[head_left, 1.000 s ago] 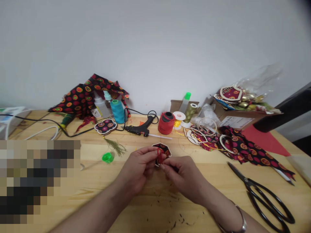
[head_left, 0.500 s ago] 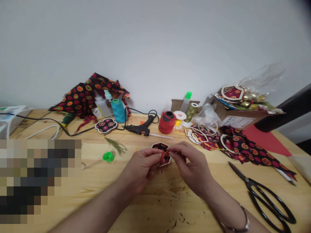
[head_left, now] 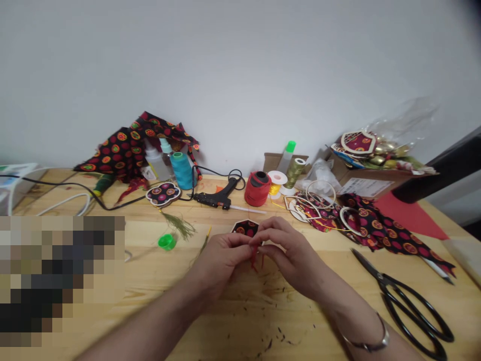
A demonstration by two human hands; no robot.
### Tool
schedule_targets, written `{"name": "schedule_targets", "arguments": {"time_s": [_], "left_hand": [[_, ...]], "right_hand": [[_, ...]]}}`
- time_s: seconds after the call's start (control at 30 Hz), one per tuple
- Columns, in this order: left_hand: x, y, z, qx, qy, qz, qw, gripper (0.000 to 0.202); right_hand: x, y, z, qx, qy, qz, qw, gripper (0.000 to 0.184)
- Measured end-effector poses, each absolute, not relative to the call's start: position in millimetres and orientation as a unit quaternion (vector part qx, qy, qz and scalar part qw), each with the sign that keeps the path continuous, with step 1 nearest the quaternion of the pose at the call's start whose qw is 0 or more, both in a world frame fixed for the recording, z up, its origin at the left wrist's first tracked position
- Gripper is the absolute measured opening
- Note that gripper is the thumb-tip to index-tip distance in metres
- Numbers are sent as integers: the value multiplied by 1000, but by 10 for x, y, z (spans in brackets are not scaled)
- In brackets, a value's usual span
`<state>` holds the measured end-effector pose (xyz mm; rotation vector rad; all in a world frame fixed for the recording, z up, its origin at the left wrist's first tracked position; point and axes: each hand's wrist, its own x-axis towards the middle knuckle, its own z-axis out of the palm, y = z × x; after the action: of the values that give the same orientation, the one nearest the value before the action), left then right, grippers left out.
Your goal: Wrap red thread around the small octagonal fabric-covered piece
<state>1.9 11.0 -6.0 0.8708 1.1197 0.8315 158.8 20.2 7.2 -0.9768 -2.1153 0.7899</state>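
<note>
Both hands meet over the middle of the wooden table. My left hand [head_left: 225, 253] pinches a red cord [head_left: 254, 258] between thumb and fingertips. From the other side, my right hand [head_left: 283, 245] has its fingertips closed on the same cord, with short ends hanging below. Just behind the fingers is a patterned fabric ornament [head_left: 245, 227] with a pale wooden rim; the hands cover its lower part. A green tassel with a yellow top [head_left: 206, 238] lies beside my left hand, partly hidden by it.
Large black scissors [head_left: 394, 291] lie at right. Behind the hands are a glue gun [head_left: 218, 198], a red thread spool [head_left: 257, 188] and a teal spool [head_left: 183, 171]. A small green cap [head_left: 167, 242] and a flower-shaped ornament [head_left: 163, 193] are at left. Dark scraps [head_left: 270, 343] litter the front.
My right hand has shifted slightly left, with its fingers now against the left fingertips. More of the ornament's lower part is covered, and the cord ends hang differently.
</note>
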Motion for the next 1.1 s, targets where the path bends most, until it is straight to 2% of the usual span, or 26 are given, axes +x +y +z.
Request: {"name": "schedule_targets", "arguments": {"time_s": [0.33,0.53,0.73,1.1], "left_hand": [[29,86,-20,421,502,328,681,13],[31,68,-44,397,472,326,717,15],[36,81,-36,328,473,363,733,10],[20,95,-65,370,498,365,694,18]], "right_hand": [[1549,211,61,-457,-716,387,359,11],[1508,227,64,-464,-606,522,381,8],[1498,217,33,-425,-491,666,367,26],[1450,196,29,-477,-542,602,341,14]]}}
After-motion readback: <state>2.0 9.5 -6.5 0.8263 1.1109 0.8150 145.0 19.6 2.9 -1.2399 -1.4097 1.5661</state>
